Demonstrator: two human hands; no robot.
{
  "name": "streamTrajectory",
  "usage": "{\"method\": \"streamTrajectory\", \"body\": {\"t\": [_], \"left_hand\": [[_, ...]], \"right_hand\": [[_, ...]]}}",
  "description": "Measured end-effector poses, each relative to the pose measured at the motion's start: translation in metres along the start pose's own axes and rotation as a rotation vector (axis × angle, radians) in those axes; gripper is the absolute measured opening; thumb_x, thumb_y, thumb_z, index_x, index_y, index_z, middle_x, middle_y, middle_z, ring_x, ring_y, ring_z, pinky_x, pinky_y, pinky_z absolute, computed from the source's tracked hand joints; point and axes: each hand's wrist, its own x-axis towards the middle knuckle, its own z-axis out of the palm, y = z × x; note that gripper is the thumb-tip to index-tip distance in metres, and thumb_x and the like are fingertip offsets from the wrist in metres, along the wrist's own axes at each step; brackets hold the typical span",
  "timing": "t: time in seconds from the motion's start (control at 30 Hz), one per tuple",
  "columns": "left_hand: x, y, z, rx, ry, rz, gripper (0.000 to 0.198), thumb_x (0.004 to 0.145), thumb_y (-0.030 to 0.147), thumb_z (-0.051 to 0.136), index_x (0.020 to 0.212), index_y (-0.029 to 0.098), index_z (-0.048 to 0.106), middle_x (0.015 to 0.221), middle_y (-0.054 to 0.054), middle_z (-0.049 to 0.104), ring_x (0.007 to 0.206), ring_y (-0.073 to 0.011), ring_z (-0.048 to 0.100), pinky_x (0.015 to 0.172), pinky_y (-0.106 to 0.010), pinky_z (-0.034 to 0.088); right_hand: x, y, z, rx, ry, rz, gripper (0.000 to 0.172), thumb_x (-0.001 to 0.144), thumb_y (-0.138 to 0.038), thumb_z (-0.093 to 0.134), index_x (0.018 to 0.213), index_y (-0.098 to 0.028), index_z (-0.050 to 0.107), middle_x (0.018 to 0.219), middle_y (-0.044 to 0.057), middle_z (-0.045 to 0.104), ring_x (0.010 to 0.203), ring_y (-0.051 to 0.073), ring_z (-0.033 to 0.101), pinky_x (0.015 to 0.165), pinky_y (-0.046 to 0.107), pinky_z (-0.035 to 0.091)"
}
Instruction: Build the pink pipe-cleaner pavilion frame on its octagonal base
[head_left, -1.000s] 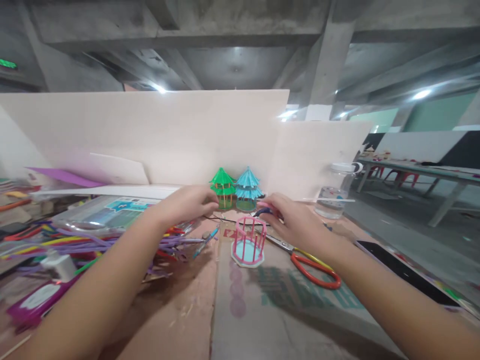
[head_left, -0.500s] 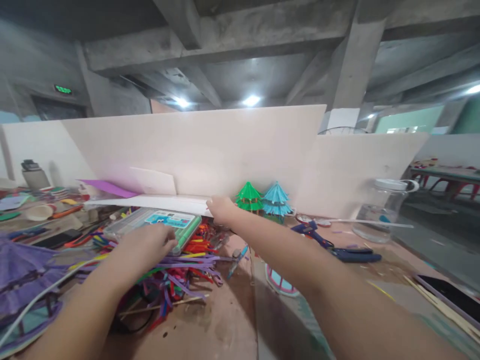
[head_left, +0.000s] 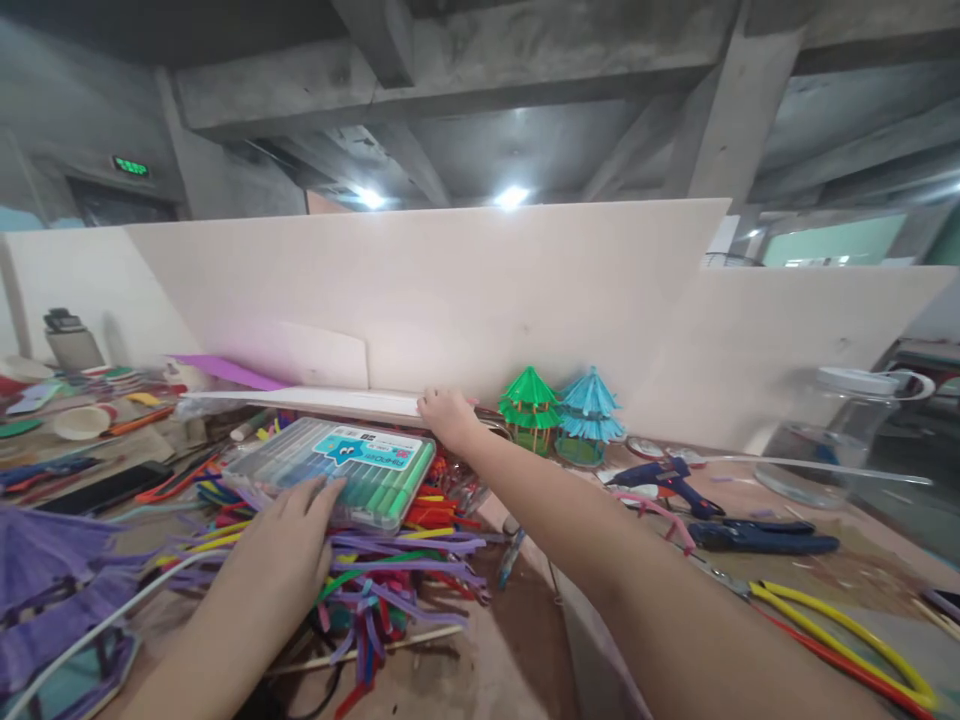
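My left hand rests with its fingers stretched out at the near left edge of a clear plastic marker case full of green and blue markers. Its fingertips touch, or nearly touch, the case. Beyond it, my right hand has its fingers closed on the right end of a stack of white sheets lying behind the case; the thumb is hidden. Under and in front of the case spreads a pile of coloured pipe cleaners. Small green and blue pagoda models stand just right of my right hand.
A purple pagoda model stands at left, with a white cable across it. On the right lie a glue gun, dark-handled pliers and yellow-and-red-handled pliers. A clear jug and a pale partition stand behind.
My view has shifted, so the table things sit farther right or left in frame. My left hand has flattened, its fingers now stretched toward the case. The right hand stays at the sheets.
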Motion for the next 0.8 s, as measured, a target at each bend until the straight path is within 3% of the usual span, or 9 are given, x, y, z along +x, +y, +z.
{"method": "streamTrajectory", "body": {"t": [0.13,0.27,0.43,0.6,0.67,0.8], "left_hand": [[0.0,0.001,-0.01,0.04,-0.065,-0.122,0.03,0.08,0.014,0.038,0.098,0.011,0.062,0.096,-0.017,0.066,0.09,-0.0311,0.065,0.08,-0.042,0.051],[0.0,0.004,-0.019,0.007,-0.177,-0.09,0.012,0.078,0.02,0.05,0.084,0.016,0.06,0.087,-0.013,0.068,0.089,-0.0323,0.064,0.081,-0.043,0.048],[0.011,0.001,-0.023,0.026,-0.236,-0.107,0.011,0.082,0.022,0.053,0.086,0.018,0.063,0.085,-0.011,0.072,0.087,-0.0319,0.066,0.08,-0.04,0.046],[0.032,0.011,-0.028,0.099,-0.163,-0.088,0.033,0.078,0.007,0.047,0.106,0.014,0.062,0.1,-0.015,0.07,0.099,-0.0318,0.064,0.085,-0.04,0.044],[0.044,0.017,-0.033,0.106,-0.18,-0.096,0.034,0.075,0.005,0.047,0.103,0.015,0.062,0.101,-0.014,0.069,0.098,-0.0305,0.064,0.084,-0.038,0.045],[0.085,0.025,-0.052,0.145,-0.153,-0.124,0.024,0.082,0.016,0.049,0.103,0.015,0.06,0.101,-0.014,0.068,0.098,-0.032,0.064,0.078,-0.037,0.044]], "right_hand": [[0.002,-0.003,0.008,-0.019,0.017,-0.021,0.031,0.094,-0.009,0.039,0.122,-0.01,0.052,0.112,0.02,0.06,0.101,0.025,0.06,0.08,0.038,0.05],[-0.007,-0.006,0.023,-0.026,0.026,-0.106,0.043,0.093,-0.01,0.041,0.136,-0.016,0.041,0.12,0.017,0.058,0.104,0.023,0.057,0.081,0.035,0.048],[0.003,0.013,0.016,-0.034,0.079,-0.017,0.047,0.092,-0.008,0.036,0.139,-0.011,0.035,0.122,0.021,0.055,0.104,0.026,0.055,0.081,0.037,0.046],[0.03,0.055,-0.003,-0.033,0.165,0.071,0.047,0.093,-0.008,0.03,0.14,-0.005,0.034,0.128,0.023,0.05,0.113,0.03,0.047,0.087,0.04,0.041],[0.035,0.068,-0.005,-0.031,0.185,0.096,0.046,0.092,-0.008,0.032,0.138,-0.004,0.036,0.128,0.023,0.05,0.113,0.031,0.046,0.089,0.04,0.04],[0.036,0.082,-0.001,-0.014,0.214,0.115,0.046,0.09,-0.011,0.039,0.136,-0.002,0.038,0.128,0.023,0.05,0.115,0.031,0.045,0.091,0.041,0.038]]}}
